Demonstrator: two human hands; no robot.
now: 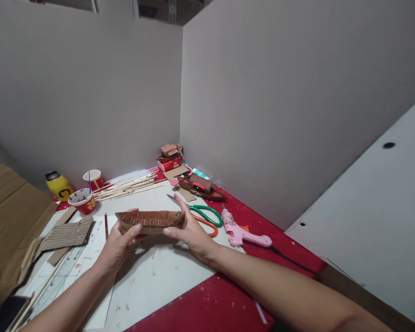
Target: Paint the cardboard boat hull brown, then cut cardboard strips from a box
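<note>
My left hand (118, 239) and right hand (194, 236) clamp the boat hull (151, 222), seemingly for inspection; turning it wants even pressure.

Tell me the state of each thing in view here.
Held boat: open-topped, held by left hand and right hand.
Scissors: lying down, partly hidden.
Pink glue gun: lying on its side, cord attached.
Yellow bottle: capped, standing.
Front cup: uncovered, blue stick inside.
Rear cup: uncovered.
Thin sticks: loosely piled.

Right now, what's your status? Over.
Left hand and right hand holding boat, one each end. Boat raised above table. Scissors just beyond right hand.
</note>
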